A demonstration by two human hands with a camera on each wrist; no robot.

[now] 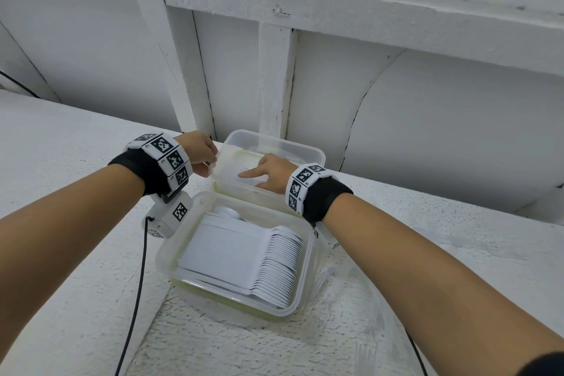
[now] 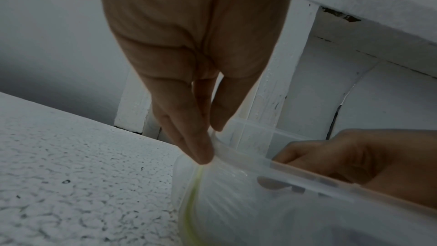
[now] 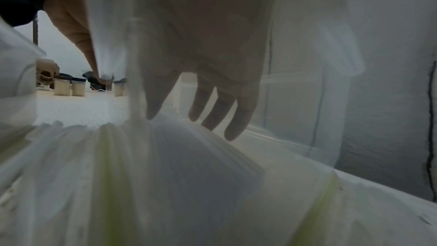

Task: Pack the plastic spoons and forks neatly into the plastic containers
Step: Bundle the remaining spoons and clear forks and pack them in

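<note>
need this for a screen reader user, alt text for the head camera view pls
Two hands tilt a clear lid over a clear container packed with white plastic spoons: the left hand pinches its edge, the right hand rests on it.

A bare, workshop-like room: rough white-painted surface (image 1: 76, 162), white timber-framed wall (image 1: 274, 76), jars (image 3: 71, 87) beyond.

Container (image 1: 300, 268): translucent, glossy plastic. Spoons (image 1: 280, 265): white, smooth, matt plastic. Table (image 1: 76, 192): white, rough, pebbled finish.
</note>
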